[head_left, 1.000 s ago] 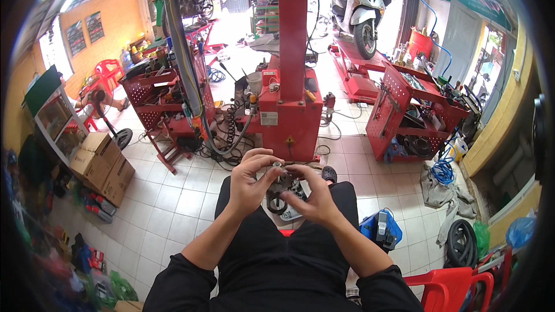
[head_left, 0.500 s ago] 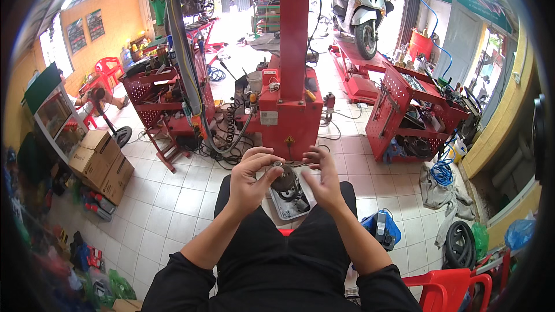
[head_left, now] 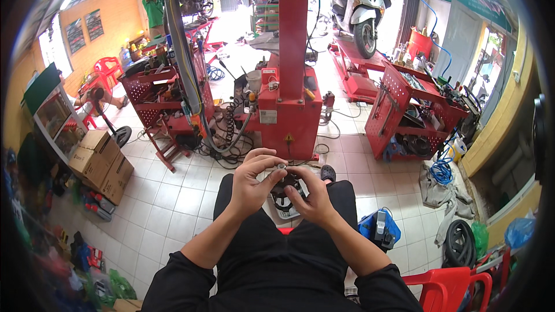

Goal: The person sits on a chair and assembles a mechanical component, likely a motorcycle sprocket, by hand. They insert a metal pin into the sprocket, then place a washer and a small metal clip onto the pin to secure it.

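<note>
Between the thumb and index finger of my left hand (head_left: 252,180) is a small shiny metal part (head_left: 281,166), too small to name. My right hand (head_left: 312,195) has come up beside it with curled fingers. Its index fingertip is at the small part and its thumb points inward lower down. What the right fingers grip, if anything, is hard to make out against the dark shapes behind. Below the hands, between my knees, a light-coloured tray (head_left: 285,215) holds dark metal parts (head_left: 283,201), partly hidden by my fingers.
A red machine with a post (head_left: 289,121) stands ahead, with hoses and cables at its left foot. Red tool carts (head_left: 413,115) flank it. A white scooter (head_left: 363,14) rests on a red lift. Cardboard boxes (head_left: 101,162) are left; a blue bag (head_left: 380,228) and red chair (head_left: 445,289) are right.
My right hand has moved left and its spread fingers have curled in to meet the left fingertips. The left hand stays nearly in place with the small part. A dark shoe now shows beyond the right knee.
</note>
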The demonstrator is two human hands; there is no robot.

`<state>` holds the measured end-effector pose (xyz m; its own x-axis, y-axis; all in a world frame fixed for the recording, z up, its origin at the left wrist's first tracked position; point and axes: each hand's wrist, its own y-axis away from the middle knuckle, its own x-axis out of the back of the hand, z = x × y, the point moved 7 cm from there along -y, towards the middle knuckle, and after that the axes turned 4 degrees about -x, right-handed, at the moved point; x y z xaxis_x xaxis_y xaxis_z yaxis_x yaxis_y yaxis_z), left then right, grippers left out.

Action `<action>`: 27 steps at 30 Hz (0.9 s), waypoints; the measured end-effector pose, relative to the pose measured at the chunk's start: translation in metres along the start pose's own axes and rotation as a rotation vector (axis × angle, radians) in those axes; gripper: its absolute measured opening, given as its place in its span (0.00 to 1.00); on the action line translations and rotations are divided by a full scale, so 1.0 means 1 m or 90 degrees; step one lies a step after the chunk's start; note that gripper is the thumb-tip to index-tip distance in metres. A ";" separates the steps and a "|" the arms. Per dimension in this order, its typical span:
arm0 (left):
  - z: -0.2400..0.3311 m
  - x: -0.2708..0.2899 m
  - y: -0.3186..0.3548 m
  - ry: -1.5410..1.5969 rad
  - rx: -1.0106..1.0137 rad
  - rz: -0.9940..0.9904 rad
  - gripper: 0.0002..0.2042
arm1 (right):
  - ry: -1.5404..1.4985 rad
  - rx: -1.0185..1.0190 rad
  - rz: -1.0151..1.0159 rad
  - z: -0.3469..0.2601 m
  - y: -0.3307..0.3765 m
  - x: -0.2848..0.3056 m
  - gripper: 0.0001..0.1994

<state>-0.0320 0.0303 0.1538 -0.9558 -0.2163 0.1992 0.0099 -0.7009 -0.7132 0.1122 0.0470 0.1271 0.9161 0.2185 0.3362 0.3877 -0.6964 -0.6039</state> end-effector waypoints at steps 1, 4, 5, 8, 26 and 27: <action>0.000 0.000 0.000 0.002 0.003 0.002 0.09 | 0.015 0.006 0.007 0.003 0.001 0.000 0.19; -0.002 0.001 0.000 0.007 0.011 0.006 0.09 | 0.090 0.056 0.019 0.000 0.002 -0.001 0.20; -0.002 0.002 0.001 0.010 0.010 0.006 0.09 | 0.135 0.095 0.019 -0.007 0.001 0.001 0.19; -0.001 0.002 -0.001 0.012 0.017 0.003 0.09 | 0.137 0.037 0.115 0.016 -0.003 0.015 0.16; -0.002 0.001 -0.001 0.018 0.023 0.003 0.08 | 0.155 0.088 0.057 -0.022 0.002 -0.001 0.28; -0.002 0.001 -0.001 0.017 0.023 0.002 0.08 | 0.162 0.083 0.055 -0.018 0.003 -0.002 0.29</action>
<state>-0.0338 0.0318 0.1530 -0.9631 -0.2009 0.1791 0.0228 -0.7240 -0.6894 0.1095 0.0318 0.1374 0.8979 -0.0277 0.4394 0.3340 -0.6076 -0.7206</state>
